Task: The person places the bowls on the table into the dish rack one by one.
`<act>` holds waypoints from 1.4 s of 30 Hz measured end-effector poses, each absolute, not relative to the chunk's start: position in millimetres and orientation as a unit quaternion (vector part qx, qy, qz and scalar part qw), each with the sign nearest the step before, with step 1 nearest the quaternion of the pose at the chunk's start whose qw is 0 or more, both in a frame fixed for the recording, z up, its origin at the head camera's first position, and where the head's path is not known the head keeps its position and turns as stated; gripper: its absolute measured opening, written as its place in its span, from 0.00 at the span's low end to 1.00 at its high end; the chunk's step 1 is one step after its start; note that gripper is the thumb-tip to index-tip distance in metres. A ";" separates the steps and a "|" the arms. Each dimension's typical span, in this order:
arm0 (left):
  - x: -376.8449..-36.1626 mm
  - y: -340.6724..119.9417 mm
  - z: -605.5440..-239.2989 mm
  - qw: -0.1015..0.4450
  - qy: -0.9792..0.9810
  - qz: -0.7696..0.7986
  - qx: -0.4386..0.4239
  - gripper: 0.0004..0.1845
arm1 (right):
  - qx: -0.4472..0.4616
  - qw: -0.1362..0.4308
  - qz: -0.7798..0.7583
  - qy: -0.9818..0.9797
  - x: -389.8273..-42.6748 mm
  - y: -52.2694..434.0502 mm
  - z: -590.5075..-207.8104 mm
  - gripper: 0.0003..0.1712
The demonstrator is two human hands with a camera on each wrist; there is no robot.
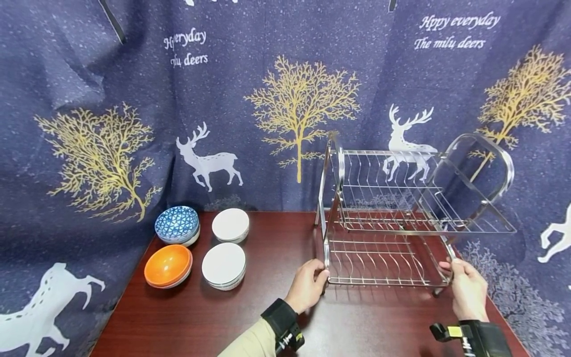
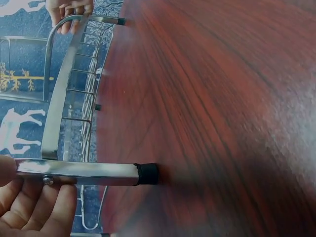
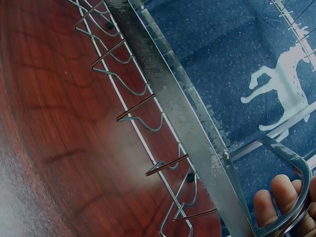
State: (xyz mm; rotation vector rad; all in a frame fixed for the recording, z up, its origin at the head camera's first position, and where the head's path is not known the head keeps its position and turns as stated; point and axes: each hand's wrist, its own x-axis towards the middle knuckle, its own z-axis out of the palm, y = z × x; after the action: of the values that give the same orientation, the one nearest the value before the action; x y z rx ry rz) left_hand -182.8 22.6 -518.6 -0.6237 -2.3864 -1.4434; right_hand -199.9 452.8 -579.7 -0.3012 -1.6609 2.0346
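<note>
A two-tier metal dish rack stands at the right of the table, near its back edge, with no dishes on it. My left hand grips the front leg on the rack's left side. In the left wrist view, the thumb and curled fingers lie on either side of that leg, above its black rubber foot. My right hand holds the rack's right side low at the front. Its fingers curl around the bent metal frame in the right wrist view.
Left on the dark red wooden table sit a blue-patterned bowl stack, an orange bowl stack and two white bowl stacks, one behind, one in front. A blue curtain with deer and trees hangs behind.
</note>
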 end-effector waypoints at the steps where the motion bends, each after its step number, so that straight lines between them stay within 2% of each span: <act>1: -183.1 21.5 -518.9 0.143 -0.826 -0.500 -0.216 0.05 | -0.110 0.244 0.746 -0.610 -199.5 451.1 -578.8 0.09; 10: -185.7 12.5 -521.6 0.140 -0.821 -0.512 -0.212 0.05 | -0.156 0.250 0.725 -0.623 -203.6 439.8 -583.4 0.11; 16: -186.0 4.3 -519.0 0.134 -0.817 -0.519 -0.211 0.04 | -0.144 0.252 0.728 -0.621 -205.5 430.5 -584.4 0.12; 23: -185.8 -5.8 -518.6 0.139 -0.821 -0.515 -0.201 0.03 | -0.175 0.259 0.730 -0.608 -209.2 420.2 -589.6 0.18; 42: -188.3 -26.3 -521.6 0.151 -0.812 -0.528 -0.197 0.03 | -0.159 0.245 0.725 -0.624 -209.2 394.6 -585.0 0.22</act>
State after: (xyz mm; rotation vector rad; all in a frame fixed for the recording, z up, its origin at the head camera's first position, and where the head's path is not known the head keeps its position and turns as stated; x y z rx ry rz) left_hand -188.3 -26.3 -521.6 -0.5657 -2.3321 -1.5163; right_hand -209.2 394.6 -585.0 -0.4349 -1.7032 1.9789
